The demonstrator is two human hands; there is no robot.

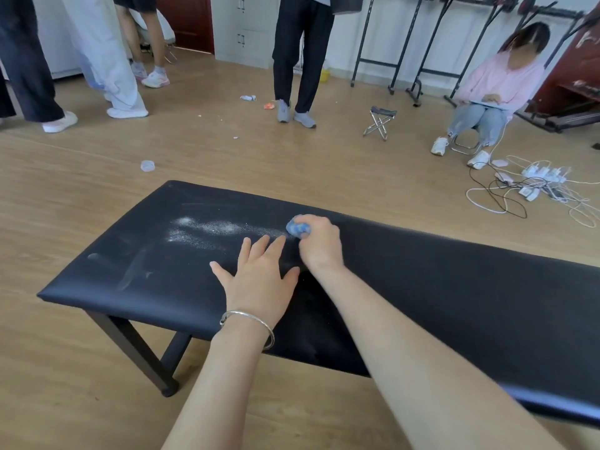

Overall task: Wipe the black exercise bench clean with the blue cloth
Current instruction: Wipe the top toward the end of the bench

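The black exercise bench (454,287) runs from centre left to the lower right. White powder (207,232) is scattered over its left half, with a faint smear nearer the left end. My right hand (319,243) grips a bunched blue cloth (298,227) and holds it against the bench top at the right end of the powder. Just left of it, my left hand (259,277), with a silver bracelet on the wrist, lies flat on the bench, fingers spread.
Several people stand on the wooden floor beyond the bench, and one sits at the right (493,89). A small folding stool (380,121), bits of litter (147,165) and a tangle of cables and chargers (539,186) lie on the floor. Metal racks line the back wall.
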